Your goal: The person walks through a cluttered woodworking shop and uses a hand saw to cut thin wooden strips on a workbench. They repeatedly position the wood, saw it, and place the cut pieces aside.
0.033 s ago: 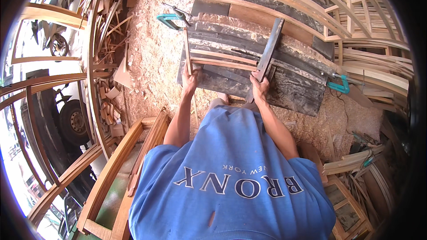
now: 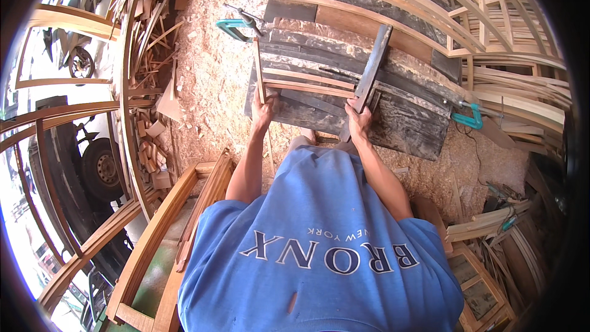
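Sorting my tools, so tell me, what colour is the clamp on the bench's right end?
Teal clamp, seen clearest in the head view.

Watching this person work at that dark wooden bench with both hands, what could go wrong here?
The left hand steadies a thin wooden strip close to where the right hand works a long dark tool; a slip might catch fingers. The strip overhangs the dark bench edge and could shift, since the teal clamps sit apart from it. Sawdust and offcuts underfoot might cause slipping.
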A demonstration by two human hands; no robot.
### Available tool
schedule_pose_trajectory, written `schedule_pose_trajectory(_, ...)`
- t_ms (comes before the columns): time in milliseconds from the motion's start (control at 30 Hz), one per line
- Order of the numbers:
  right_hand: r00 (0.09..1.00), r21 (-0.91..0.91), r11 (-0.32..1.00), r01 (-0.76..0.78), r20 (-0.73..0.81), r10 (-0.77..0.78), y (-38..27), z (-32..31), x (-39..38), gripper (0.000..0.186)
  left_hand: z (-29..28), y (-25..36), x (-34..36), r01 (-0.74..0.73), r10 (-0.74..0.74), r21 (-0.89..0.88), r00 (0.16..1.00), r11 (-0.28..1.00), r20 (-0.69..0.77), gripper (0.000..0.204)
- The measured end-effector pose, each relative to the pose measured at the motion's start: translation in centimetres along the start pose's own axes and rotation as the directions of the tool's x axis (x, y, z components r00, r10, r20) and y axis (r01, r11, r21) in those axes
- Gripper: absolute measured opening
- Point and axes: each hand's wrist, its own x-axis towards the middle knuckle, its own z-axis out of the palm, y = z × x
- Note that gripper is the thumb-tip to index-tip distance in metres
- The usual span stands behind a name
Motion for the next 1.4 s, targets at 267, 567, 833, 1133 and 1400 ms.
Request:
schedule_pose_trajectory(267, 1.0, 0.094, 0.995, -0.029, 0.005, 0.028, 0.4, 0.1, 0.3, 0.036, 0.6, 1.5, 0.0, -0.055, 0.054, -0.051, 0.998, 0.997, -0.012, 0.067)
schedule_pose_trajectory(567, 1.0, -0.089, 0.996, -0.01, 0.004, 0.01, 0.4, -1.3, 1.1, 0.032, -0.2, -1.7, 0.9, -0.082, 0.069, -0.212, 0.995, 0.974, -0.068, 0.056)
schedule_pose_trajectory(833, 0.999, -0.148, 0.988, -0.032, 0.002, 0.032, 0.4, -1.9, 1.3, 0.036, -0.9, -1.8, 1.4, 0.096, -0.094, 0.03, 0.994, 0.995, -0.054, 0.052)
schedule_pose_trajectory(1133, 1.0, -0.247, 0.969, -0.011, 0.012, 0.015, 0.0, -2.0, 1.7, 0.033, -0.8, -2.5, 1.4, -0.017, 0.017, -0.129, 1.0, 0.992, -0.005, 0.054)
schedule_pose_trajectory(1400, 0.99, 0.198, 0.97, -0.142, 0.013, 0.142, -1.2, -0.4, 0.5, 0.028, -0.2, -2.9, 1.1, -0.116, 0.115, -0.016, 0.992, 0.993, -0.051, 0.059)
